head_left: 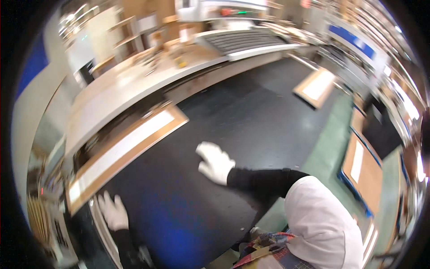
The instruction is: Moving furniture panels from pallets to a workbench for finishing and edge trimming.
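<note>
A long brown panel (126,147) with a white strip down its middle lies along the left side of the black belt surface (251,116). Close to its near end is my left hand (114,211), in a white glove with the fingers spread. Whether the fingertips touch the panel, I cannot tell. My right hand (216,163), also gloved in white, is over the middle of the black surface, its thumb apart from the fingers and nothing in it. A shorter brown panel (315,88) with a white strip lies at the far right of the belt.
A pale worktable (112,92) with small items runs along the far left side, beside a grey slatted section (246,41). To the right, past the green floor (329,139), a brown board (371,179) with a white strip rests on blue-edged supports. Machinery stands behind.
</note>
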`<state>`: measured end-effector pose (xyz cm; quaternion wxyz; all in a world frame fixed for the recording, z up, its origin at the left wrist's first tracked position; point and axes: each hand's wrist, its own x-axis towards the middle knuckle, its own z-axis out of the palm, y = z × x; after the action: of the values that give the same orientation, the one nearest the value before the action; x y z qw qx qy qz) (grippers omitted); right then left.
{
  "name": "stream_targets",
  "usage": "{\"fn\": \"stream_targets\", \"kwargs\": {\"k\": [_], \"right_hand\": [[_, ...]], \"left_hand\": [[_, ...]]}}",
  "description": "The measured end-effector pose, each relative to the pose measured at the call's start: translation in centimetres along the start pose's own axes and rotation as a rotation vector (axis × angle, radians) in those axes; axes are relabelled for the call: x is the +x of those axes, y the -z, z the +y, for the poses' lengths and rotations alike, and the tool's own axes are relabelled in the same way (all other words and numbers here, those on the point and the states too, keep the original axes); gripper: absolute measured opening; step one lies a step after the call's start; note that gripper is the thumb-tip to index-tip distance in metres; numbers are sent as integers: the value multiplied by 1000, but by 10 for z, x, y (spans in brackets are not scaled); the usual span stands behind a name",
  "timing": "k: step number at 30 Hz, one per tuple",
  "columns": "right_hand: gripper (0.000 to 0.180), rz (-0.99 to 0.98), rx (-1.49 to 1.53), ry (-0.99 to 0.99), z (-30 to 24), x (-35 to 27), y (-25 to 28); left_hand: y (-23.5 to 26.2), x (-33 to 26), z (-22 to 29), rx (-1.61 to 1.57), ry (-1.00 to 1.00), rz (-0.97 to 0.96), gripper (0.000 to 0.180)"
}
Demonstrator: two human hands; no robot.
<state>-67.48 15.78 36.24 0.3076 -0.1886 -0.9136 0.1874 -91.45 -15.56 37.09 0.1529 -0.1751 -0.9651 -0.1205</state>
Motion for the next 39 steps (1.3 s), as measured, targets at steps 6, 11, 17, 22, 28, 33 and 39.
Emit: {"fn": "stream_targets", "kwargs": {"k": [6,11,17,22,28,33,39], "right_hand": [[39,-262,77,72,25,-153,99],[40,-259,-24,73,76,-200,167],[37,-56,-126,-234,204,-228,271],[30,65,-50,-477,300,-270,339],[29,-49,45,-778,377,-295,387],[31,172,69,-1022,479,-335,451],[36,-11,-105,-1628,630,-505,524]], "left_hand": [[47,-131,59,-70,-244,61,49],[50,-207,151,-277,-422,-66,48],[42,-276,384,-882,-881,-170,23],[20,-331,569,-1237,-1223,-578,22],[-13,-378,752,-991,-1336,-1062,29],[-52,-431,895,-1091,-1232,-1393,33],[-63,-501,1075,-1022,-1367,-1675,29]]}}
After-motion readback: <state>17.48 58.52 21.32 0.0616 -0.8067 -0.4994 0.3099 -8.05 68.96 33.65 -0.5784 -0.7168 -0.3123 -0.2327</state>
